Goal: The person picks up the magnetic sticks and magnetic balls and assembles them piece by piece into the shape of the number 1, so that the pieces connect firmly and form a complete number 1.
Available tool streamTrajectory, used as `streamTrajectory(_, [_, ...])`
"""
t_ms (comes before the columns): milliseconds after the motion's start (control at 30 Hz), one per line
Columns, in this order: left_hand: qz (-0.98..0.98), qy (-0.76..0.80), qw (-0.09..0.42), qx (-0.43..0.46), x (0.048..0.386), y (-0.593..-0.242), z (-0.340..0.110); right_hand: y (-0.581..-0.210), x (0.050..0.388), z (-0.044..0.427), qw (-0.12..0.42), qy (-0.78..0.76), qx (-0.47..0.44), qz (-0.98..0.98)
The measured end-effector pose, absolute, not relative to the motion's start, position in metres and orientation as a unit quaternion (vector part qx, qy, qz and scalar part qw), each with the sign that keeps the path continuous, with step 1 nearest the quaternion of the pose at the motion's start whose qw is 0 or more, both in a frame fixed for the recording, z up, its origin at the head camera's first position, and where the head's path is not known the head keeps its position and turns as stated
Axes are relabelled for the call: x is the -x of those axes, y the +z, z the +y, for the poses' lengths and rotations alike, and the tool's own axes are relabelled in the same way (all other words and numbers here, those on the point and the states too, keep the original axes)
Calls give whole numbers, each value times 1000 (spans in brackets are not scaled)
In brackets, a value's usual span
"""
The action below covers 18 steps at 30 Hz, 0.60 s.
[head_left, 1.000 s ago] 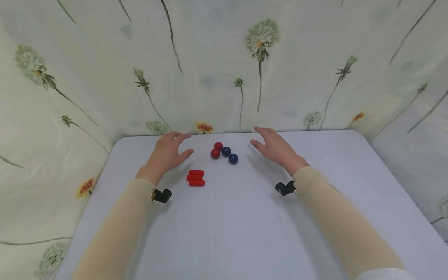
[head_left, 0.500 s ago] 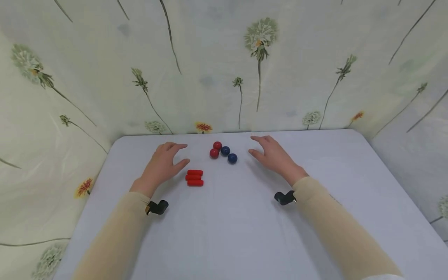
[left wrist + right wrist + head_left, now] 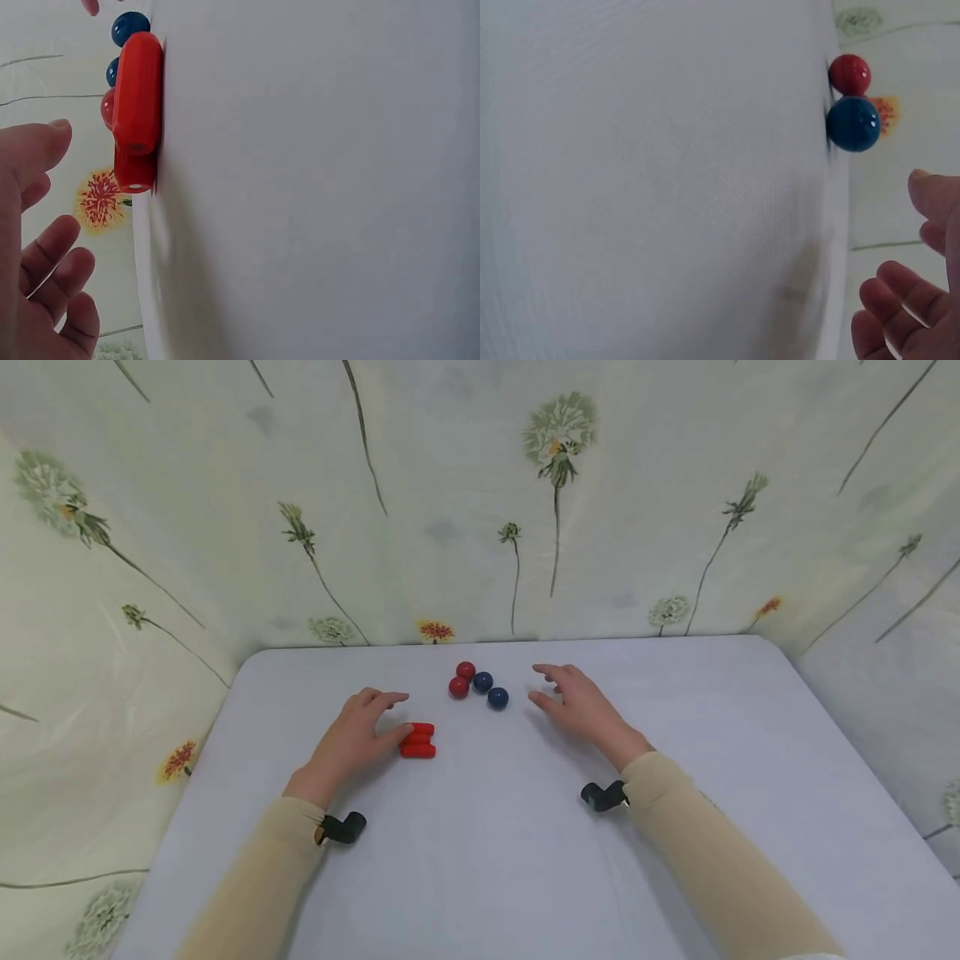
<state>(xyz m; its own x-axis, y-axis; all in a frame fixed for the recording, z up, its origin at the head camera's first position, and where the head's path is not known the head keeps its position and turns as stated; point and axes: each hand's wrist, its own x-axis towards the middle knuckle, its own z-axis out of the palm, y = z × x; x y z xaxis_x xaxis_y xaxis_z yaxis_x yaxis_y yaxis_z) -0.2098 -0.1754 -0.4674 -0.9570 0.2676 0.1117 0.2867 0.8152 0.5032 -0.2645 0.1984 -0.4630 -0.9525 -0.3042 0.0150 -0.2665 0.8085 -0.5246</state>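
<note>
The three red cylinders look light and stiff, probably hard plastic or painted wood; their smooth sides may slip a little and, if round enough, roll, but nothing suggests they are fragile. A pinch across the middle of one, thumb on one long side and forefinger on the other, seems the surest hold, though their closeness leaves little room between neighbours. They lie side by side on the desk, left of its middle and in from the far edge. The left hand hovers just beside them, its thumb overlapping them in the head view but apart from them in the left wrist view; thumb and forefinger stand apart, holding nothing. The right hand is likewise spread and holds nothing, near two blue balls. These and two red balls sit nearer the far edge, between the hands; being glossy, they would likely roll at a touch.
</note>
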Motion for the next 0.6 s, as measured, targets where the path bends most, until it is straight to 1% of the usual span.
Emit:
streamTrajectory(233, [-936,-307,26,168,199,-474,-172,-469,264,194,32,-302,150,941])
streamTrajectory(433, [-932,-318,25,173,194,-484,-171,-473,262,191,35,-360,153,920])
streamTrajectory(600, [-927,-325,31,183,190,-490,-171,-477,260,187,28,-374,155,914])
